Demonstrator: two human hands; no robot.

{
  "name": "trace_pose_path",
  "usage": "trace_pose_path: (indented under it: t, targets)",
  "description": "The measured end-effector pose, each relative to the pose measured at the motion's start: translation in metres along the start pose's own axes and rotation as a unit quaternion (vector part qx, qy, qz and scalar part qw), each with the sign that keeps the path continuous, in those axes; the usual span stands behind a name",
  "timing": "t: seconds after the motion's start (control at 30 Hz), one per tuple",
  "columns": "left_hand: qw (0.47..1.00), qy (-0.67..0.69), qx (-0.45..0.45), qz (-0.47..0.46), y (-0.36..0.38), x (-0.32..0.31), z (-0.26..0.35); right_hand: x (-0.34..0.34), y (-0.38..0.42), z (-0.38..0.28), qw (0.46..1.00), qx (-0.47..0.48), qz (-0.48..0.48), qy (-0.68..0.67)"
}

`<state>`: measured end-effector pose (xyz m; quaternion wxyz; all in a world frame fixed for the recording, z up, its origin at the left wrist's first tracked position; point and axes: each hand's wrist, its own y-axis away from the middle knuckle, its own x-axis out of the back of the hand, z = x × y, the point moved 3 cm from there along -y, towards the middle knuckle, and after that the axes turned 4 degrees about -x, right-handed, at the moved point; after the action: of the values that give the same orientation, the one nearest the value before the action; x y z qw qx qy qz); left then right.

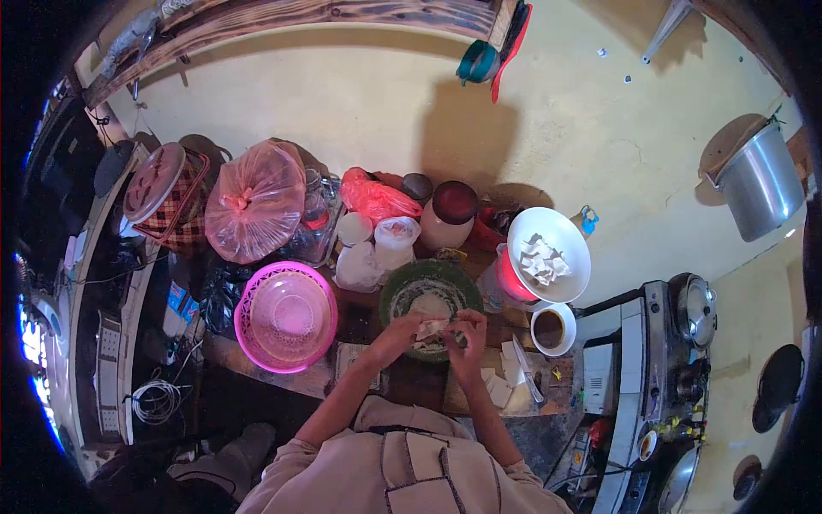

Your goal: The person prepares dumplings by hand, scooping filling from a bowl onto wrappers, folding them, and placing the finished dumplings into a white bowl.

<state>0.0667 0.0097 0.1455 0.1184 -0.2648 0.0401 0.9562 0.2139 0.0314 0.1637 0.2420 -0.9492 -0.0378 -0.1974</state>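
Over a green basin (398, 295) dusted with white flour, both hands meet at a small pale piece (431, 329) that looks like dough. My left hand (396, 335) has its fingers closed on the piece's left side. My right hand (467, 335) pinches at its right side. Inside the basin, beneath the hands, lies a white mound (431, 304). Right of my right hand, flat pale pieces (497, 387) rest on a board beside a knife (533, 381). A white bowl (575, 257) at the upper right holds folded white pieces (543, 259).
A pink basket (242, 330) stands left of the basin. Behind are tied plastic bags (257, 201) and a jar with a dark red lid (447, 224). A cup of dark liquid (553, 330) sits at the right, near a stove (655, 343).
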Motion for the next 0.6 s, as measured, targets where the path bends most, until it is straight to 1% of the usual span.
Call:
trace_pose_path:
  t: [0.03,0.07,0.17,0.23,0.27,0.3,0.37,0.4,0.5,0.57,0.6]
  targets:
    - [0.994,-0.112,0.002,0.005,0.001,-0.003,0.008,0.000,-0.001,0.001,0.999,-0.018,-0.008,-0.029]
    - [0.975,-0.223,0.004,0.010,0.001,-0.006,0.014,0.000,-0.002,-0.001,0.998,-0.035,-0.015,-0.057]
    - [0.925,-0.367,-0.098,0.009,0.002,-0.011,0.026,-0.005,0.000,0.004,0.979,-0.096,-0.015,-0.178]
    - [0.969,-0.242,-0.030,0.024,0.002,-0.007,0.019,-0.006,0.002,0.007,0.953,-0.135,-0.013,-0.270]
    - [0.983,-0.178,0.004,0.030,0.002,-0.004,0.016,-0.005,0.002,0.008,0.936,-0.152,-0.015,-0.316]
    - [0.990,-0.140,0.006,0.025,0.001,-0.003,0.016,-0.003,0.002,0.009,0.916,-0.170,-0.016,-0.362]
    - [0.998,-0.065,0.009,0.016,0.002,0.000,0.017,0.005,-0.002,0.010,0.973,-0.067,-0.066,-0.211]
    - [0.998,-0.066,0.014,0.003,0.003,0.001,0.019,0.007,-0.003,0.009,0.987,-0.015,-0.091,-0.132]
    - [0.997,-0.068,0.023,-0.036,0.002,0.001,0.023,0.011,-0.004,-0.003,0.992,0.102,-0.079,-0.018]
    - [0.996,-0.067,0.017,-0.058,0.000,0.003,0.021,0.013,-0.004,-0.011,0.989,0.130,-0.072,0.001]
    - [0.998,-0.056,0.015,-0.038,-0.001,0.004,0.020,0.014,-0.004,-0.013,0.987,0.144,-0.068,0.011]
